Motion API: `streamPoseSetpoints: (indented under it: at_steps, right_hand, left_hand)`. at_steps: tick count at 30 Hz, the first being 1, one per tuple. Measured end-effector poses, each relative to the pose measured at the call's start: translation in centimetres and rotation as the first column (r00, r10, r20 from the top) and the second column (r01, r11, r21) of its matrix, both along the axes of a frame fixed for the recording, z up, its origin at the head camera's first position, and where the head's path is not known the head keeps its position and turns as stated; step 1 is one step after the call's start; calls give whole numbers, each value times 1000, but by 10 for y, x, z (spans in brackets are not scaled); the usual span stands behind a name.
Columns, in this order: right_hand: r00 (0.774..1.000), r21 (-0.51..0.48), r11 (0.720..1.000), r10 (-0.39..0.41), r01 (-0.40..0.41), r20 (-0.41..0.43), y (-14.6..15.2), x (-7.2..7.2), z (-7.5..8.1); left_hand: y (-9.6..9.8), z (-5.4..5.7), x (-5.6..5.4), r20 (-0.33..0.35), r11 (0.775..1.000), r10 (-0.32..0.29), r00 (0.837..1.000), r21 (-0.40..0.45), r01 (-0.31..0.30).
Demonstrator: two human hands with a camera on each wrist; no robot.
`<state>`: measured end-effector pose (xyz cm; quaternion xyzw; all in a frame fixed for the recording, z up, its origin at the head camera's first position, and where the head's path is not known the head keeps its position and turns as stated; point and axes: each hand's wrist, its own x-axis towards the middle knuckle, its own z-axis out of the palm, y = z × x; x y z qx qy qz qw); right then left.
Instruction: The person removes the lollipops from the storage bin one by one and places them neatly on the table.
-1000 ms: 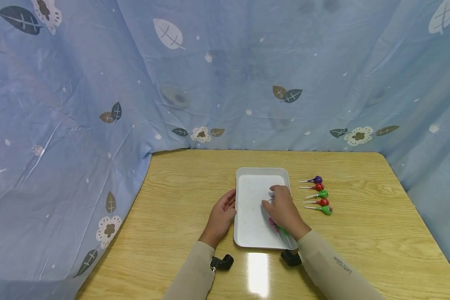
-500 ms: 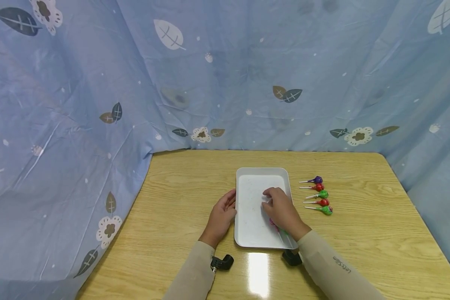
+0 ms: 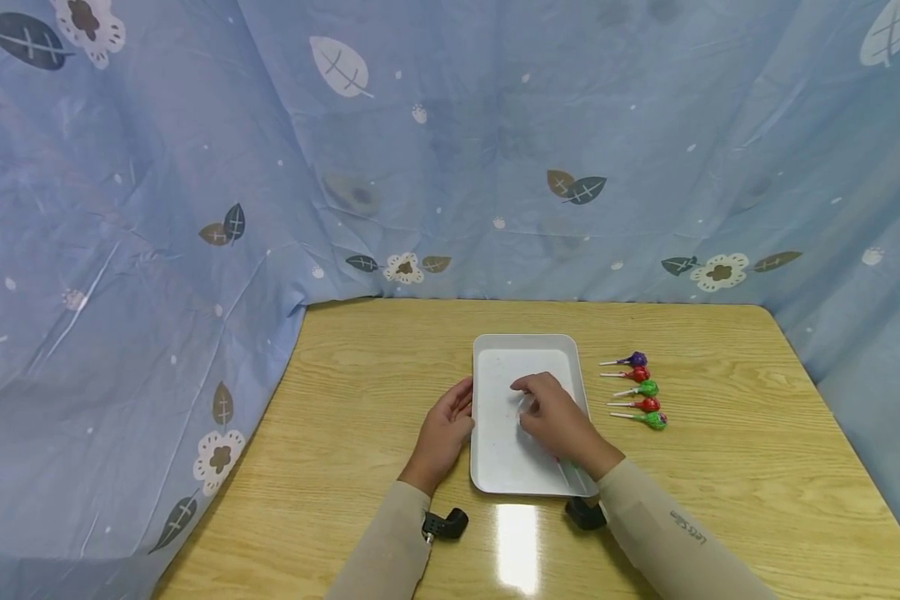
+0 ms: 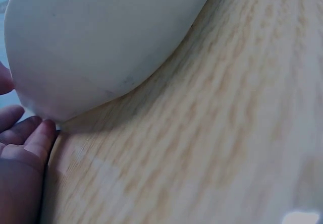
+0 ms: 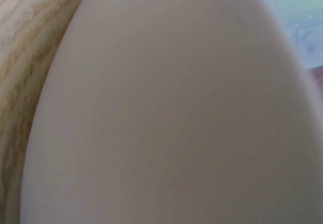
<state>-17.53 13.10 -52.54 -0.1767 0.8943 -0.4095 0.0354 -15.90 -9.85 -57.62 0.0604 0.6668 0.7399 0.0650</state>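
Note:
A shallow white tray (image 3: 506, 467) lies on the wooden table. My left hand (image 3: 438, 437) rests against its left wall, fingers loosely bent; in the left wrist view its fingertips (image 4: 45, 128) touch the tray's underside edge. Over the tray's right half is my right hand (image 3: 558, 425), with index finger and thumb apart. Whether anything sits between its other fingers is hidden. Beneath that hand and wrist, bits of a green lollipop (image 3: 573, 465) show in the tray. The right wrist view is mostly filled by a blurred pale surface.
Right of the tray, several lollipops lie in a column, sticks pointing left: a purple lollipop (image 3: 633, 359), red and green ones, and a green lollipop (image 3: 655, 420) nearest me. A blue patterned curtain (image 3: 450, 150) hangs behind and beside the table (image 3: 375, 350).
My right hand has moved left within the tray and now covers most of the pink lollipop seen before. The left hand, tray and column of lollipops have stayed in place.

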Motion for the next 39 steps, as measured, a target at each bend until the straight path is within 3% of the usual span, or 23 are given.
streamPoseSetpoints:
  at_steps: [12, 26, 35, 39]
  right_hand:
    - [979, 113, 973, -205, 204, -3, 3, -6, -3]
    - [984, 156, 977, -128, 147, -124, 4, -6, -18]
    - [988, 193, 972, -115, 132, -100, 6, -8, -23]
    - [991, 164, 979, -108, 119, -77, 7, -8, -26]
  left_hand:
    - [-2, -1, 1, -30, 1000, -9, 1000, 13, 9]
    - [0, 0, 2, -19, 1000, -6, 1000, 15, 7]
    - [1, 0, 1, -24, 1000, -9, 1000, 20, 9]
    - [0, -1, 1, -26, 1000, -4, 1000, 7, 4]
